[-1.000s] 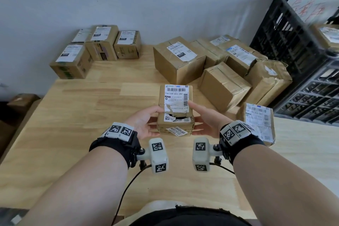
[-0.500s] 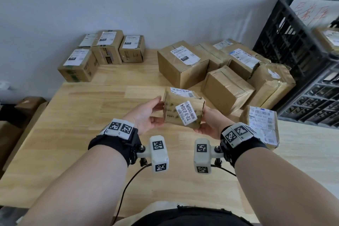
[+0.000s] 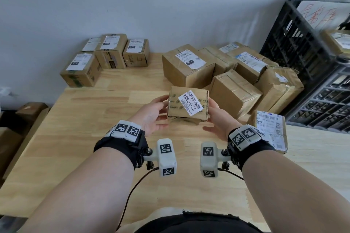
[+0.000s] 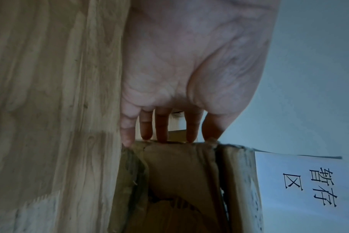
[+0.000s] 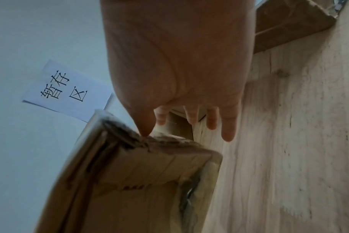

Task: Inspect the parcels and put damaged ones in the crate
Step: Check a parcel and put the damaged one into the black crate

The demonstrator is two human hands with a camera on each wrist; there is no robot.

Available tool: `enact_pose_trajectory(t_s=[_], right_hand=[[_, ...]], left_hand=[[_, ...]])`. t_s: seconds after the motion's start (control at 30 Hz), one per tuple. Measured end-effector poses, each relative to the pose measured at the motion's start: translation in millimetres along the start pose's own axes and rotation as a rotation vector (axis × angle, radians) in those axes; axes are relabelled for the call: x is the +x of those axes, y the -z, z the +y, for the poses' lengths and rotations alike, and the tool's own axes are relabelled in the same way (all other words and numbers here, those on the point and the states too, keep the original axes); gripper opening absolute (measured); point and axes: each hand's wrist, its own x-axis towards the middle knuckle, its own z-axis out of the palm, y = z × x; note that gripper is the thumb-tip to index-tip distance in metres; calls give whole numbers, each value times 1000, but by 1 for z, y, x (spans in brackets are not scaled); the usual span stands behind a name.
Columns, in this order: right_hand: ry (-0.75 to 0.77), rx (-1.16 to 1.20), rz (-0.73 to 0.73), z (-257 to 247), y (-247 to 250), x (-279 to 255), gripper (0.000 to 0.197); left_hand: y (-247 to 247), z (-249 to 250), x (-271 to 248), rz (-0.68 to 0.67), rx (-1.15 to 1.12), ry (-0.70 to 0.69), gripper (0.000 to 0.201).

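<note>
I hold a small brown cardboard parcel (image 3: 187,103) above the wooden table (image 3: 75,138), between both hands. A white sticker with a barcode faces me. My left hand (image 3: 153,113) is on its left side; in the left wrist view the straight fingertips (image 4: 161,135) press the parcel's (image 4: 179,173) edge. My right hand (image 3: 217,117) is on the right side; its thumb tip (image 5: 144,130) touches a frayed corner of the parcel (image 5: 141,173) and the fingers are straight. The parcel's lower face looks torn and crumpled. The black plastic crate (image 3: 303,43) stands at the right.
A pile of larger brown parcels (image 3: 234,73) fills the back right of the table. Several small boxes (image 3: 106,56) sit at the back left. A flat labelled parcel (image 3: 270,128) lies by my right wrist. A parcel (image 3: 337,41) lies in the crate. Boxes (image 3: 19,119) stand on the floor, left.
The parcel has been turned in my hands: the face with the torn shipping label went out of sight and the white-sticker face now points at me. My hands rose slightly.
</note>
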Motion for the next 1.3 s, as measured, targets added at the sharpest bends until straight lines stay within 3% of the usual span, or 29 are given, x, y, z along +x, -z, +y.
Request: enact_pose_trajectory(t_s=[0.1,0.2,0.23,0.43,0.8,0.97,1.07,1.3], right_hand=[[4,0,-7,-4,-2,-5,45],[-14,7,-4,-5,-1,-8,40],[-24,5,-10,-4,0,-8,39],[-79,8,-45,-2,2,-8,40],[-113,-1,-2,-2,-1,-9,44],[-119,17,11,-3,-1,-10,41],[-73,-7,57,-4,0,-11,53],[-114,1,33,0,-1,-10,44]], left_hand=[[-1,6,-3,4,20,20,20],[0,8,-3,-19,-33,32,50],[1,8,-1,-22,-60,30,50],[3,4,4,-35,-76,53,33],[3,3,5,-41,-62,68,27],[4,3,2,-128,-112,73,50],[4,2,2,-143,-139,77,62],[2,4,-4,-112,-54,57,33]])
